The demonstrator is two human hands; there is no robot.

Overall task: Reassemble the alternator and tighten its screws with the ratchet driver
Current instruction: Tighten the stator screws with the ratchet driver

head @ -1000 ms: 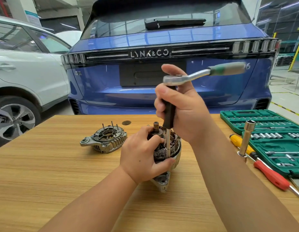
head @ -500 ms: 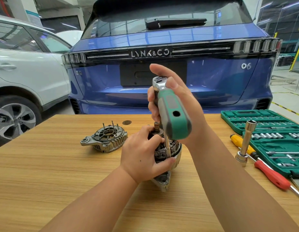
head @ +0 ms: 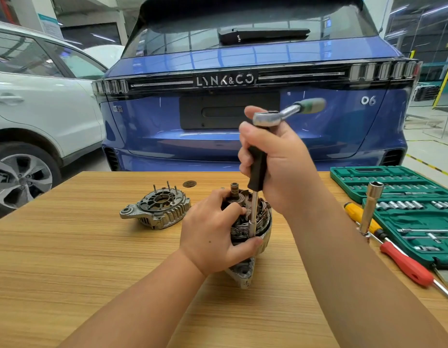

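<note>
Swung round since half a second ago, the ratchet handle [head: 310, 105] now points up and to the right, where before its green grip faced the camera; both hands sit where they were.

On the left of the tabletop [head: 67, 247] lies one loose end cover [head: 156, 209], its studs pointing up, well apart from the main alternator body [head: 253, 227] at the middle. That body stands upright with its copper windings and shaft exposed. The left hand [head: 212, 237] grasps it from the near side, fingers curled over the top and thumb against the rim. The right hand [head: 275, 156] is clenched around the black extension handle [head: 256, 169] under the ratchet head, with the thin shaft and socket [head: 251, 226] running down into the body's edge.

By my reading, one screw is being tightened in the lower half, and the cover is not yet fitted. Next likely comes another swing of the handle, keeping the shaft upright so the socket stays seated while the left hand resists the twist.

To the right lie two screwdrivers, one yellow [head: 361, 214] and one red [head: 406, 263], one standing socket bar [head: 372, 207] and one green tool case [head: 406, 197].
</note>
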